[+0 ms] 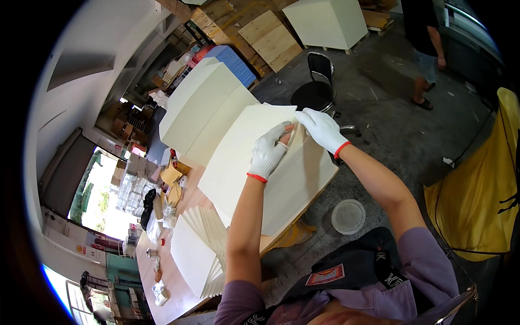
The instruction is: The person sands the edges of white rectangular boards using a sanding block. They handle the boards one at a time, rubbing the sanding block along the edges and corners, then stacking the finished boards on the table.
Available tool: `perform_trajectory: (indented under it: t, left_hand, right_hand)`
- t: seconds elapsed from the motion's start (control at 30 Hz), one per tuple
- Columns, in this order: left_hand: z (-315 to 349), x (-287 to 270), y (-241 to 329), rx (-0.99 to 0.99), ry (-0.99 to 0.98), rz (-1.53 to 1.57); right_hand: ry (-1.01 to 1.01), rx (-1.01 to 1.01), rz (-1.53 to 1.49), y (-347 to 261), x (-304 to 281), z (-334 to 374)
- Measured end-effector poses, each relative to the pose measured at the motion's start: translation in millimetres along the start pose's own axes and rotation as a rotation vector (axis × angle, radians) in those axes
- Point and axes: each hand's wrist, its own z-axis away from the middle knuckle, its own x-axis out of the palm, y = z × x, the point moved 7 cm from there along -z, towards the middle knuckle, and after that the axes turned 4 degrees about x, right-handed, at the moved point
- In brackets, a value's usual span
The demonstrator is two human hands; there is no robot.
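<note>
Both my hands wear white knit gloves with red cuffs, and they are over large cream card sheets on the table. My left hand [269, 150] lies across the top sheet [238, 143], its bare thumb and fingertips curled at the sheet's right edge. My right hand [323, 129] is at the far right corner, its fingers closed together on the sheet's edge. Under that edge lie more cream sheets [303, 176], partly shaded. Closer to me on the left, a fanned pile of cream sheets [197, 246] rests on the wooden table [181, 295].
Tall cream stacks [203, 108] stand beyond the sheets. A black chair [314, 95] is past the table's far right side; a round white lid-like object [348, 216] sits on the floor. Yellow sheeting [476, 200] hangs at right. A person [425, 51] is at far right.
</note>
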Motion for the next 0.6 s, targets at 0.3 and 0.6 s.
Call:
perform_trajectory:
  t: [0.3,0.6]
  left_hand:
    - [0.6,0.1,-2.8,0.013,0.004,0.023]
    - [0.3,0.2,-0.1,0.02,0.03,0.102]
  right_hand:
    - [0.054,-0.034,0.007,3.0,2.8,0.4]
    - [0.071,-0.073,-0.003,9.0,4.7,-2.5]
